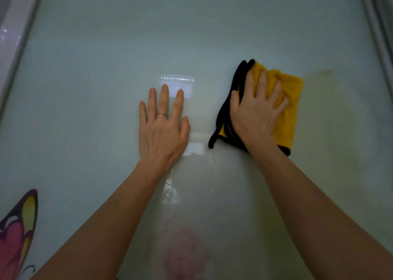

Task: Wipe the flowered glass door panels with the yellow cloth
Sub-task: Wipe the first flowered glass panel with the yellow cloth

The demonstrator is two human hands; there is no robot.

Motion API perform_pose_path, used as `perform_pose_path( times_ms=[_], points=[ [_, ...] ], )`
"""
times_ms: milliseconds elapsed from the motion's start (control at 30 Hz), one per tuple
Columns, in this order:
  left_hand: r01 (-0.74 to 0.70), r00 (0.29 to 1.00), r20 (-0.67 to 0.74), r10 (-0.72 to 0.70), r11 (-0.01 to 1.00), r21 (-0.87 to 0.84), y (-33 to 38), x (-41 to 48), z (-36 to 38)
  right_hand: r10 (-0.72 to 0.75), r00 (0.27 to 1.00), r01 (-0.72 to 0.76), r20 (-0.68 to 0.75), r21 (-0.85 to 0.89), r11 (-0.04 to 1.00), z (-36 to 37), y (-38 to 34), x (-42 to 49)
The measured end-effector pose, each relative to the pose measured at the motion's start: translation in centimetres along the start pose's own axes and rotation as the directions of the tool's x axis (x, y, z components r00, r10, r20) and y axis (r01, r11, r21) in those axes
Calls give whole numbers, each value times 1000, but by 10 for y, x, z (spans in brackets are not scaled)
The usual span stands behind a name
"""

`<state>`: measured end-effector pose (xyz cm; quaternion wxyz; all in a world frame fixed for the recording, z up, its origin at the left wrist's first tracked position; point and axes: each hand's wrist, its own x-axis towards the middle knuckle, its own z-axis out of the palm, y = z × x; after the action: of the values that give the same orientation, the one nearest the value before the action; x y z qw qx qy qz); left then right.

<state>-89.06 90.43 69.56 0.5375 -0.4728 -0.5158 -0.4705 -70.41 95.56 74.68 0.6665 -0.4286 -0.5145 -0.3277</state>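
While left hand (162,124) lies flat, fingers spread, on frosted glass door panel (85,88), right hand (256,111) presses folded yellow cloth (287,114) flat, fingers straight.

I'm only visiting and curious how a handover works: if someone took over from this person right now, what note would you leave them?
Left hand: flat on the glass door panel, fingers straight, holding nothing.
Right hand: presses the folded yellow cloth against the same panel, beside the left hand.
Done: cannot tell how much is wiped.
Left: probably the faint yellowish patch right of the cloth, and the lower glass by the butterfly and pink flower.
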Motion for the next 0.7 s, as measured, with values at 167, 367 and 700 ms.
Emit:
perform_pose_path(
  times_ms=[167,367,700],
  points=[
    [-1,1000,-6,1,1000,0,-1,0,-1,-214,976,212,38,48,976,3,-44,-22],
    [-15,1000,-5,15,1000,-24,-1,-1,-3,-154,978,150,144,36,988,0,-35,24],
    [16,1000,15,-16,1000,-15,3,-2,-4,57,995,-56,83,-25,998,-1,6,-6]
  ],
)
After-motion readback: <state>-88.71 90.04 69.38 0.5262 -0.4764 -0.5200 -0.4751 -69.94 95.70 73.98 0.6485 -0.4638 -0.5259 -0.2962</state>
